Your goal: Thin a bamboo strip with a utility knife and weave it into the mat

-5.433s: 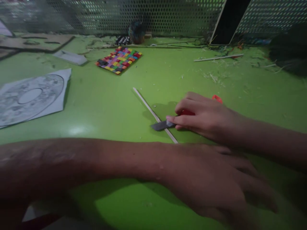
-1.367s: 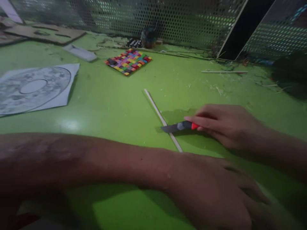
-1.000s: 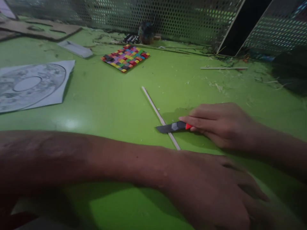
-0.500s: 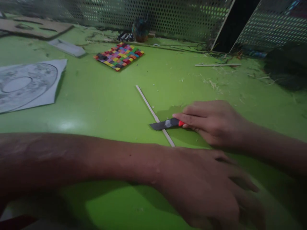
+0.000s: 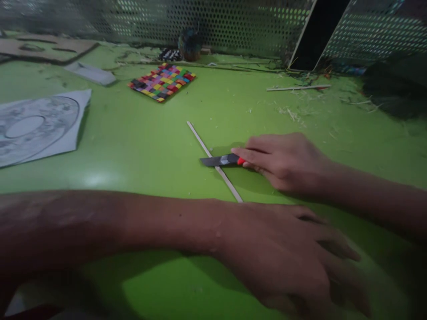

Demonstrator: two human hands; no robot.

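My right hand (image 5: 287, 162) is closed around a red-handled utility knife (image 5: 222, 160) whose dark blade lies across a thin pale wooden stick (image 5: 213, 160) on the green table (image 5: 140, 146). My left forearm crosses the foreground, and my left hand (image 5: 293, 262) rests with fingers spread flat on the table over the stick's near end, which it hides.
A multicoloured woven mat (image 5: 162, 82) lies at the back centre. A paper sheet with a printed ring (image 5: 36, 126) sits at the left, brown cardboard (image 5: 43, 46) at the far left. Another stick (image 5: 296, 87) and shavings lie at the back right, below a perforated metal wall (image 5: 200, 20).
The knife and my right hand have slid along the stick, away from me toward its far end. My left hand stays pressed down in place.
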